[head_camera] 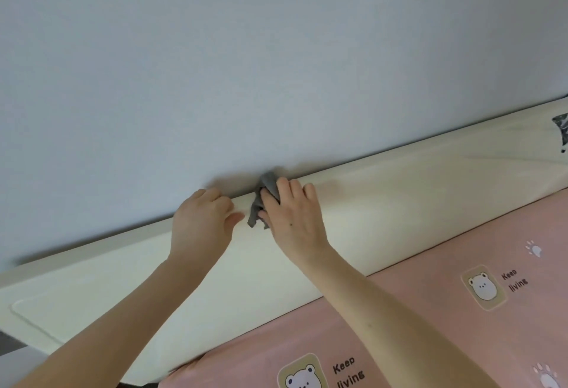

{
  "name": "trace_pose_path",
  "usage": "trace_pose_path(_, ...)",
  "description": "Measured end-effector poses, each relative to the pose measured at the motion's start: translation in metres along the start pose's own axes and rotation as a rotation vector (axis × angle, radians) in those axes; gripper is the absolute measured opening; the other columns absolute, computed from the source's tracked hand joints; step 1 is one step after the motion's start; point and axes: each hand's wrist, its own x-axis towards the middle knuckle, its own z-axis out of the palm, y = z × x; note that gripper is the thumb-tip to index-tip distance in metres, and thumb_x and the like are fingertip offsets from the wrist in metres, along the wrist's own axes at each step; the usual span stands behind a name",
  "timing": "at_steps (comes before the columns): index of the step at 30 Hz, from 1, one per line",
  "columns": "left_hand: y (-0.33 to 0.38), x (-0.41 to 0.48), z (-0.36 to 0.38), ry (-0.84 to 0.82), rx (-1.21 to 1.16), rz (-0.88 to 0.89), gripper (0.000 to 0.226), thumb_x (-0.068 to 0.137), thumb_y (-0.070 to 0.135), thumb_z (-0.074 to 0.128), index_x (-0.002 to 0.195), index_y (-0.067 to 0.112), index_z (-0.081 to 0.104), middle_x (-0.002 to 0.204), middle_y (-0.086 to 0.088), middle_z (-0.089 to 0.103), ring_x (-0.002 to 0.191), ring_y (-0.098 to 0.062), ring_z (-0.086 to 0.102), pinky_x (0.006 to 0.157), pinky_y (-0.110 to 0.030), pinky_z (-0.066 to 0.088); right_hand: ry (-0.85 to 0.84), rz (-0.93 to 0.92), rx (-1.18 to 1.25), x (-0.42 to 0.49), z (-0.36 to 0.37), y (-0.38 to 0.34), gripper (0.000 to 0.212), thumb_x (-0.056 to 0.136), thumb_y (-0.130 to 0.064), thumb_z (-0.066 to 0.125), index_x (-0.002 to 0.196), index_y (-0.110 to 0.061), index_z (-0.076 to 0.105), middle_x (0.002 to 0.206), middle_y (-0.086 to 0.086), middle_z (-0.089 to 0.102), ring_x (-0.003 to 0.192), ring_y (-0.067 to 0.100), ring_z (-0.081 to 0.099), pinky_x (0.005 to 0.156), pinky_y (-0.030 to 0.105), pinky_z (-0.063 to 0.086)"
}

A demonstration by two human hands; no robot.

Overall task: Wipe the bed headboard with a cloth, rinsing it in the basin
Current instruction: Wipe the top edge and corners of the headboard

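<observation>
The cream padded headboard (384, 203) runs slantwise across the view against a pale wall. A small grey cloth (268, 183) is bunched on its top edge near the middle, with a loose end hanging down the front. My right hand (292, 218) lies over the cloth and holds it against the edge, the thumb tucked by the hanging end. Just to the left, my left hand (199, 218) grips the headboard's top edge, fingers hooked behind it and thumb on the front. The basin is out of view.
A pink bedsheet (445, 310) printed with bears and "Keep living" covers the mattress below the headboard. The plain wall (246, 64) fills the upper half. A dark patterned item (562, 131) shows at the right edge, against the headboard.
</observation>
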Motion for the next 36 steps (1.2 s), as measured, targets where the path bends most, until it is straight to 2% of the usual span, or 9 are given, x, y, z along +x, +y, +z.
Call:
trace_pose_path(4,0.007,0.003,-0.005,-0.008,0.07,-0.051,0.024,0.062,0.017,0.085,0.053,0.01,0.065,0.054,-0.002,0.056,0.049,-0.027,0.054,0.051,-0.023,0.032,0.041,0.007,-0.047,-0.005,0.007,0.052,0.025,0.09,-0.037,0.045,0.088,-0.021,0.063,0.081,0.002,0.053,0.068,0.023,0.046,0.062,0.033,0.021)
trace_pose_path(8,0.012,0.006,-0.008,-0.032,0.153,-0.046,0.024,0.06,0.014,0.087,0.052,0.009,0.065,0.05,-0.003,0.052,0.042,-0.027,0.051,0.052,-0.023,0.029,-0.019,0.024,-0.121,-0.015,0.012,0.123,0.03,0.09,-0.042,0.043,0.098,-0.021,0.064,0.086,0.004,0.055,0.07,0.025,0.048,0.064,0.033,0.021)
trace_pose_path(16,0.011,0.006,-0.004,-0.051,0.208,-0.033,0.024,0.06,0.014,0.087,0.052,0.009,0.064,0.047,-0.003,0.051,0.039,-0.027,0.048,0.05,-0.025,0.031,-0.082,0.121,-0.26,-0.037,0.018,0.249,0.034,0.088,-0.035,0.058,0.111,-0.01,0.059,0.082,0.012,0.051,0.07,0.029,0.046,0.063,0.039,0.031)
trace_pose_path(25,0.016,0.003,0.0,-0.064,0.278,-0.034,0.025,0.062,0.009,0.084,0.051,0.006,0.062,0.047,-0.007,0.05,0.037,-0.026,0.046,0.048,-0.023,0.029,-0.086,0.247,-0.183,-0.036,0.017,0.234,0.032,0.084,-0.021,0.063,0.113,-0.008,0.059,0.085,0.017,0.052,0.074,0.031,0.047,0.066,0.038,0.029)
trace_pose_path(31,0.017,0.005,0.0,-0.1,0.305,-0.018,0.025,0.063,0.009,0.084,0.052,0.006,0.062,0.048,-0.007,0.051,0.038,-0.026,0.047,0.047,-0.024,0.03,-0.018,0.193,-0.116,-0.031,0.006,0.198,0.029,0.078,-0.022,0.071,0.105,-0.012,0.065,0.081,0.014,0.055,0.071,0.03,0.051,0.065,0.035,0.028)
trace_pose_path(33,0.017,0.006,-0.002,-0.113,0.303,-0.015,0.026,0.062,0.009,0.084,0.051,0.006,0.061,0.047,-0.007,0.05,0.037,-0.026,0.047,0.047,-0.024,0.029,-0.014,0.149,-0.066,-0.024,0.005,0.173,0.03,0.075,-0.023,0.072,0.103,-0.014,0.067,0.08,0.012,0.056,0.069,0.029,0.052,0.065,0.035,0.024)
trace_pose_path(36,0.016,0.008,-0.003,-0.116,0.307,-0.01,0.027,0.061,0.009,0.085,0.05,0.006,0.06,0.046,-0.007,0.048,0.036,-0.026,0.046,0.046,-0.024,0.027,-0.036,0.122,-0.039,-0.017,0.01,0.147,0.026,0.072,-0.015,0.072,0.097,-0.017,0.067,0.079,0.006,0.053,0.065,0.026,0.049,0.065,0.033,0.022)
